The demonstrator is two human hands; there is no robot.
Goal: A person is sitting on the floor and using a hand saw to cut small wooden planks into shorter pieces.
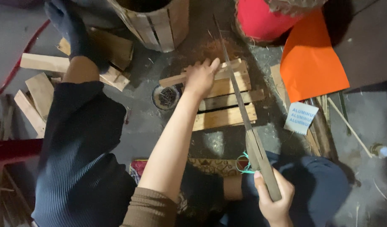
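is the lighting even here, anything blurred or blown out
Head view: lighting uneven, bright on the orange sheet and wooden slats, deep shadow at the lower edge and corners; right hand on the long blade and left hand look slightly soft; no strong glare.

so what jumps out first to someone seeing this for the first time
The long saw stands out first, running up the middle from the right hand at the bottom, its blade lying across a small slatted wooden panel on the floor. The left hand presses on the panel's top slat. To the right, a bright orange sheet draws the eye, with a red round container above it.
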